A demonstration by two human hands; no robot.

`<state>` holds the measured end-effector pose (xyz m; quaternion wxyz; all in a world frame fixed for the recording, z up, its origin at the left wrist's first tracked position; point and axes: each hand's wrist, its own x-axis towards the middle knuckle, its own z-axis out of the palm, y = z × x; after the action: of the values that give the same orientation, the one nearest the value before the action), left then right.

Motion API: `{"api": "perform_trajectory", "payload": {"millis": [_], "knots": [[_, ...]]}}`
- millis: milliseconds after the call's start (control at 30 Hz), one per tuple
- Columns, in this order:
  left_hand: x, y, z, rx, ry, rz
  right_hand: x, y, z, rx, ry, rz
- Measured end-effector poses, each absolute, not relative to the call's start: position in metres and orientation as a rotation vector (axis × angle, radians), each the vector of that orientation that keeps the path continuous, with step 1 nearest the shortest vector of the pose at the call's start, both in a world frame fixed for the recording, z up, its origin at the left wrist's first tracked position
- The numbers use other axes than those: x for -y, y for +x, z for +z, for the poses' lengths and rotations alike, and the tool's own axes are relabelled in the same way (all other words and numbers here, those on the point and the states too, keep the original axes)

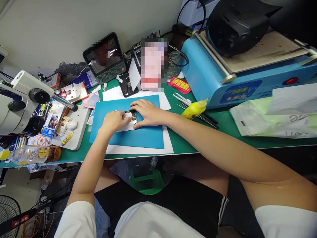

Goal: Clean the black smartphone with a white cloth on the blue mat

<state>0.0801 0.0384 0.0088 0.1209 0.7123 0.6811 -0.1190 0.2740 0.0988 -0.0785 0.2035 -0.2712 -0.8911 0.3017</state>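
Note:
A small dark phone [134, 116] with silvery patches lies on a blue mat [148, 138], partly covered by my hands. My left hand [114, 121] is closed on a piece of white tissue [127, 127], pressing it against the phone; thumb and forefinger meet near its left part. From the right, my right hand [150, 113] grips the phone, with the fingers along its far edge and the thumb at the near edge. White paper [138, 149] shows beneath the mat.
A white microscope [32, 96] and a drink bottle [32, 154] stand at left. Behind the mat are a smart display [105, 59] and a black phone case [126, 86]. To the right lie a yellow bottle [194, 109], tweezers, a blue machine [223, 86] and a plastic-wrapped packet [262, 122].

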Motion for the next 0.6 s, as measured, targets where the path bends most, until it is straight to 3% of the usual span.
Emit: {"api": "perform_trajectory", "payload": {"millis": [600], "knots": [[-0.045,0.064,0.018,-1.979,1.914,-0.287,-0.1,0.272,-0.08,2.475,-0.753,0.854]]}}
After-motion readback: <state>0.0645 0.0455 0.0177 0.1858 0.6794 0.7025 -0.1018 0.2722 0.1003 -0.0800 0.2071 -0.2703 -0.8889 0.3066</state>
